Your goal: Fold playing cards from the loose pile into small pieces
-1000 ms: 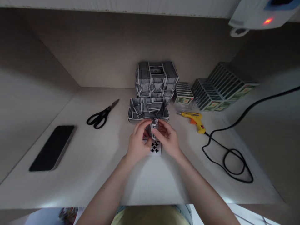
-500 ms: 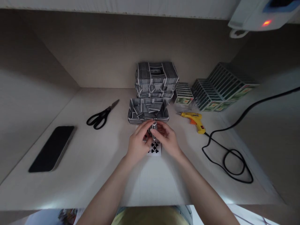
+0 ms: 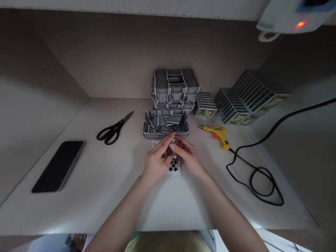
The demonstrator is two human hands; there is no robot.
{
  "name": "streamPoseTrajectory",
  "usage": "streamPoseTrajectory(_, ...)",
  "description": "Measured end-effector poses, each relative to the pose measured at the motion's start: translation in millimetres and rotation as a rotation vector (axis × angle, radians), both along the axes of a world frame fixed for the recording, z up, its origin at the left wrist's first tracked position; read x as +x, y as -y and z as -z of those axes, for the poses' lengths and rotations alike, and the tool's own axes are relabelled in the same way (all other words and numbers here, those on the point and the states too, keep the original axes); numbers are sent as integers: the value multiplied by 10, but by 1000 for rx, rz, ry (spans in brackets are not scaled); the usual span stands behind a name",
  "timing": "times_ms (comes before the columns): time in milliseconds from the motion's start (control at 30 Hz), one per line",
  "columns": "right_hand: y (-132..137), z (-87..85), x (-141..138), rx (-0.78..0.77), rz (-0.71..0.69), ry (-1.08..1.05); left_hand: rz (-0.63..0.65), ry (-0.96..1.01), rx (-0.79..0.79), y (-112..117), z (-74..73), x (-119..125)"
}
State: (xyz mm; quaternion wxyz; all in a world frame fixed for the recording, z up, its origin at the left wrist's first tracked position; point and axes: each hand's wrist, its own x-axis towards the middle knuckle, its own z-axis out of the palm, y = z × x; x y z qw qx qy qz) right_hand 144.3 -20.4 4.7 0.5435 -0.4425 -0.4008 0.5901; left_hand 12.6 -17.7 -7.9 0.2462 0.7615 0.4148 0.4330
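Note:
My left hand and my right hand meet at the middle of the table, fingers bent and closed on a folded playing card. The card stands nearly edge-on between the thumbs and fingertips, and its inner side is hidden. Beneath the hands lies a playing card with black clubs, face up and partly covered; another white card corner shows beyond my left fingers. Just past my fingertips is an open box made of patterned cards, with several folded card pieces inside.
Behind the box rises a stack of card-built boxes. To the right are a yellow glue gun with a looping black cord and several packs of cards. Black-handled scissors and a phone lie left.
The folded card has turned and looks narrower, closer to edge-on. My fingers have shifted slightly around it, and my left hand moved a little right. Everything else on the table stays put.

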Motion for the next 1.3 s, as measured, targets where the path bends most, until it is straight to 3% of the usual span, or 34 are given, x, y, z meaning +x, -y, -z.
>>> streamPoseTrajectory(267, -5, 43, 30, -48, -6, -161, -15, -12, 53, 3, 35, 26)
streamPoseTrajectory(633, 14, -28, 50, -109, -1, -183, -30, -51, 141, -2, 38, 17)
streamPoseTrajectory(933, 48, -97, 59, -76, -110, -144, 15, 58, 137, 27, -7, 43)
streamPoseTrajectory(1133, 21, -2, 9, -38, 19, -131, 3, 5, 21, 7, 11, 37)
streamPoseTrajectory(1300, 9, 60, -19, -3, 120, -71, -43, -58, 35, -21, 16, 1)
